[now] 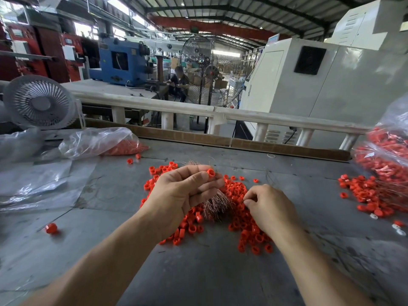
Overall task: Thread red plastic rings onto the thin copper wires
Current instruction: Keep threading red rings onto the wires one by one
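- head view looks down on a grey table (209,272) with both hands over a heap of red rings (240,195).
- left hand (183,193) is raised above the heap, fingers curled, pinching one red ring (210,172) between thumb and fingertips.
- the same hand grips a bundle of thin copper wires (215,203); wire ends fan out below the palm and more bristle up behind the fingers.
- right hand (268,208) sits low just beside the bundle, thumb and forefinger pinched together; it seems to hold a single wire, but that is too fine to make out for certain.
- loose rings spread on the table under and between both hands.
- far right, a second pile of rings (373,195) spills from a clear bag (388,151) packed with red pieces.
- back left, another clear bag (99,141) lies on its side with red rings inside.
- one stray ring (51,228) lies alone near the left edge of the table.
- a small white fan (39,101) stands at the back left, a big wire-cage fan (207,71) beyond the rail.
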Tool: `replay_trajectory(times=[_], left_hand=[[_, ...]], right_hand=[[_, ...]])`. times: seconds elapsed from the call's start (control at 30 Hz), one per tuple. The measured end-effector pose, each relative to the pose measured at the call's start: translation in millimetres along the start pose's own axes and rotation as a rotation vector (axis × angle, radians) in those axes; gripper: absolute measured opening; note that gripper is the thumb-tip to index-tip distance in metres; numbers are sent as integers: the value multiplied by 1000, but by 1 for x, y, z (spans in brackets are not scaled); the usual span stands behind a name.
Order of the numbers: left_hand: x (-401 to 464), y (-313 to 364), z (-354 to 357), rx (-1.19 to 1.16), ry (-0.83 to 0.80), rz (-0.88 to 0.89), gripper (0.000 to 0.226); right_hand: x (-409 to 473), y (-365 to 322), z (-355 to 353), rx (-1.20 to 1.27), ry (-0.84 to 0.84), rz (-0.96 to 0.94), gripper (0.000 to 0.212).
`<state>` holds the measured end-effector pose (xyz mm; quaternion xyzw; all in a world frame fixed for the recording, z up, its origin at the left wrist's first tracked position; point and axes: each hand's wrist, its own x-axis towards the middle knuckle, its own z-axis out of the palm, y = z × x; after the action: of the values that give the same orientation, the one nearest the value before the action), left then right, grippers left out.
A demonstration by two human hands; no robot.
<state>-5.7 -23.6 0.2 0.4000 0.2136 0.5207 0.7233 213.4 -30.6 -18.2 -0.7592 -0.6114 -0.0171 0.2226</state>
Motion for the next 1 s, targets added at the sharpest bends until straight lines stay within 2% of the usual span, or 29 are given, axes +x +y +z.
replay_trajectory(times=[0.13, 0.2, 0.3, 0.4, 0.6, 0.77, 1.0], left_hand=[[-1, 1, 1, -1, -2, -5, 33], [-1, 1, 1, 5, -4, -3, 29], [-2, 1, 2, 10, -17, -1, 27], [-3, 1, 3, 30, -29, 2, 25], [-4, 2, 5, 58, -57, 5, 26], [-5, 3, 6, 58, -51, 7, 26], [-5, 2, 7, 52, -41, 14, 33]], right_hand=[[0, 0, 1, 8, 5, 12, 14], [1, 0, -2, 105, 51, 40, 15], [-2, -3, -8, 512, 97, 61, 13], [-11, -12, -16, 897, 56, 1, 11], [-23, -34, -25, 1311, -59, -114, 15], [-25, -37, -27, 1397, -94, -92, 16], [-27, -39, -27, 1360, -48, -110, 16]])
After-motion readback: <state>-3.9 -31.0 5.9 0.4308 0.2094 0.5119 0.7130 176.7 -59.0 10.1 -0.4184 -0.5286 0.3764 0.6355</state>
